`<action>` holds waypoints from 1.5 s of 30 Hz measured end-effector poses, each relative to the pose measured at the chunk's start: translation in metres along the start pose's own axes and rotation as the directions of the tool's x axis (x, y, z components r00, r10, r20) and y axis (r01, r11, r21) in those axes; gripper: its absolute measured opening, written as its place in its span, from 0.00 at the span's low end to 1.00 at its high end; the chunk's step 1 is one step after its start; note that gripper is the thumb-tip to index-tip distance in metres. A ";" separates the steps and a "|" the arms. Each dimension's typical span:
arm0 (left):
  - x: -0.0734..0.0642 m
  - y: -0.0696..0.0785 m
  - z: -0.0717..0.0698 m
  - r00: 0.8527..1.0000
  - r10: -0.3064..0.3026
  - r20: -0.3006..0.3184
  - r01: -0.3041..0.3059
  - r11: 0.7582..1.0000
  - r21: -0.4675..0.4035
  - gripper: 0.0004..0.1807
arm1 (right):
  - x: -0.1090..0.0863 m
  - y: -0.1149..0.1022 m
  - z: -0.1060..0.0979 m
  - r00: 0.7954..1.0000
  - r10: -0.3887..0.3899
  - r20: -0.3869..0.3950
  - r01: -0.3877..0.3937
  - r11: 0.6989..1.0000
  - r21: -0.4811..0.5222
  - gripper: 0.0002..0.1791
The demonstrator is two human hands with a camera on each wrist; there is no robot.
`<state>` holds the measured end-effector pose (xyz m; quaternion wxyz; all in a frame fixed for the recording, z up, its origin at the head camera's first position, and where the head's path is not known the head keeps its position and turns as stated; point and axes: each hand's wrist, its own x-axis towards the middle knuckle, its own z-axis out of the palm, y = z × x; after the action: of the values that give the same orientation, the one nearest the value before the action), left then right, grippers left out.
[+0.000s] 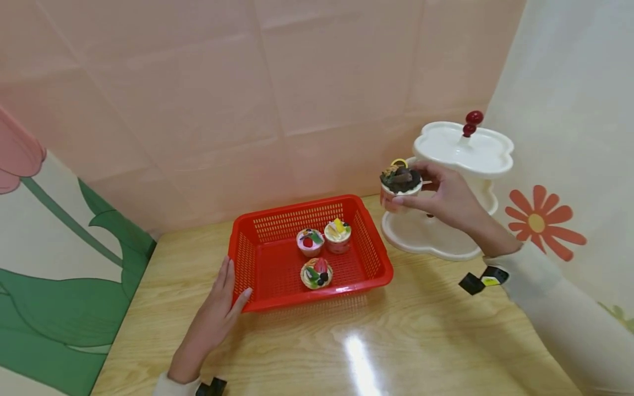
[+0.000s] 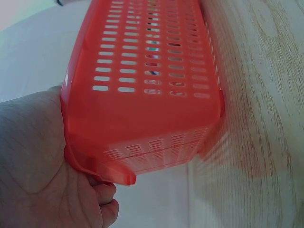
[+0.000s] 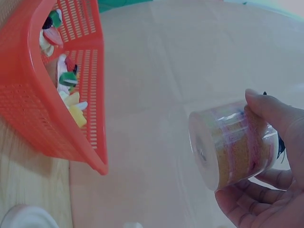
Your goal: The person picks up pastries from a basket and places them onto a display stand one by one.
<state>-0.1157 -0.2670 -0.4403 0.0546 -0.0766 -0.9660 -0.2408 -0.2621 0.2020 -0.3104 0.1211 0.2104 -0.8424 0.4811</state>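
In the head view my right hand (image 1: 448, 195) grips a toy dessert cup (image 1: 400, 184) with a dark chocolate-like topping, held up in front of the tiered stand. The right wrist view shows the cup's clear wall with tan and pink layers (image 3: 237, 147), thumb on one side and fingers on the other. My left hand (image 1: 215, 308) rests against the left rim of a red plastic basket (image 1: 317, 300), fingers along its edge. Inside the basket sit a cup with a yellow piece (image 1: 338, 236), a cup with a red berry (image 1: 310, 242) and a fruit-topped one (image 1: 316, 273).
A white tiered stand (image 1: 446, 144) with flower-shaped trays and a red ball knob stands at the right, close to the wall. The basket and stand are on a wooden table (image 1: 297, 352). A pink-beige covering (image 1: 198, 110) hangs behind.
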 end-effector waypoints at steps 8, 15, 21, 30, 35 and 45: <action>-0.002 0.001 -0.001 1.000 -0.005 -0.002 0.005 1.000 0.001 0.45 | 0.004 -0.001 -0.010 0.999 -0.003 -0.038 0.002 0.999 -0.034 0.34; -0.001 0.001 0.001 1.000 -0.002 -0.009 0.002 1.000 -0.010 0.44 | 0.011 -0.003 -0.022 0.997 -0.001 -0.078 -0.001 1.000 -0.024 0.33; 0.001 0.000 0.004 1.000 -0.001 -0.003 0.001 1.000 -0.011 0.43 | 0.016 -0.001 -0.030 0.994 -0.012 -0.106 0.006 0.998 -0.063 0.33; -0.001 0.001 0.003 1.000 -0.011 -0.002 0.011 1.000 -0.009 0.44 | 0.025 0.001 -0.044 0.989 0.046 -0.143 -0.056 0.997 -0.061 0.31; 0.001 0.000 0.004 1.000 -0.011 -0.003 0.011 1.000 -0.001 0.45 | 0.028 0.003 -0.051 0.983 0.094 -0.159 -0.096 0.995 -0.006 0.31; 0.001 0.000 0.004 1.000 -0.012 0.000 0.012 1.000 -0.004 0.45 | 0.031 0.001 -0.058 0.967 0.142 -0.211 -0.166 0.981 -0.103 0.39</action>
<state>-0.1173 -0.2648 -0.4433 0.0531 -0.0707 -0.9660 -0.2429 -0.2903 0.2449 -0.2692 0.1808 0.0865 -0.8668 0.4566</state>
